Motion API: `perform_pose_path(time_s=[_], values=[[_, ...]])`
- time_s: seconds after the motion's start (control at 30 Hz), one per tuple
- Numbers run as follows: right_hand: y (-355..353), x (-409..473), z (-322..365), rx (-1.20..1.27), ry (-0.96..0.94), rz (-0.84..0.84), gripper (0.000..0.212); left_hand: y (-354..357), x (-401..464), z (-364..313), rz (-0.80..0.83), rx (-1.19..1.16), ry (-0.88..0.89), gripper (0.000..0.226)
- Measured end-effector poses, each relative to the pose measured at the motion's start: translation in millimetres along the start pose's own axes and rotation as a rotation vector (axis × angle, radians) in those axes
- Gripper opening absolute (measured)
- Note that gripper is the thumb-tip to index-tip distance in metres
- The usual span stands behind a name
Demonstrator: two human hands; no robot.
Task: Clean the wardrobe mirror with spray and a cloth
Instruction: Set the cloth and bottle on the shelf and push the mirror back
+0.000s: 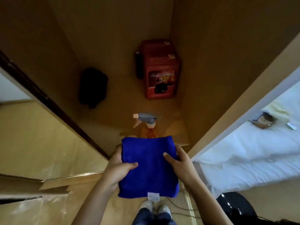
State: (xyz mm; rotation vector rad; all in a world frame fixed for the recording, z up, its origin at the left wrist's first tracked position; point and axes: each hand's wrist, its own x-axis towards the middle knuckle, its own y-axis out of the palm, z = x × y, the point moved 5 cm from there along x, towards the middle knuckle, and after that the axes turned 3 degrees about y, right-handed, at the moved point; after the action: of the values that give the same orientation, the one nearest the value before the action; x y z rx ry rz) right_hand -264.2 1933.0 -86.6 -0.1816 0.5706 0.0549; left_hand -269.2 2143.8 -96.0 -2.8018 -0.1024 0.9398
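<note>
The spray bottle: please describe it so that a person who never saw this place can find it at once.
Look inside the open wooden wardrobe, on its floor near the front edge. The spray bottle stands just beyond the folded blue cloth held in both hands. Unlike the red box and the black bundle farther back, it has an orange body and grey trigger head.

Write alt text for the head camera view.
Two hands, left hand and right hand, hold a folded blue cloth by its sides. Beyond it stands an orange spray bottle inside an open wardrobe, with a red box further back.
</note>
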Motion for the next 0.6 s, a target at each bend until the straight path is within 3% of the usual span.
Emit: perform_pose_path(time_s=[0.13,0.23,0.43,0.6], values=[[22.1,6.5,8.9,-0.363,-0.129,0.075,0.021,-0.9,-9.2,9.7,-0.234,0.086,0.006,0.052],[42.7,8.9,14.8,-0.498,-0.156,0.163,0.024,-5.8,-17.1,11.8,-0.343,0.069,0.090,0.047],[64.9,11.5,34.5,-0.560,-0.192,0.223,0.031,-12.6,-20.9,-5.5,-0.387,0.209,0.179,0.050],[77.8,22.1,52.4,-0.514,-0.188,0.164,0.031,-11.2,-9.9,-24.4,-0.347,0.240,0.220,0.049]])
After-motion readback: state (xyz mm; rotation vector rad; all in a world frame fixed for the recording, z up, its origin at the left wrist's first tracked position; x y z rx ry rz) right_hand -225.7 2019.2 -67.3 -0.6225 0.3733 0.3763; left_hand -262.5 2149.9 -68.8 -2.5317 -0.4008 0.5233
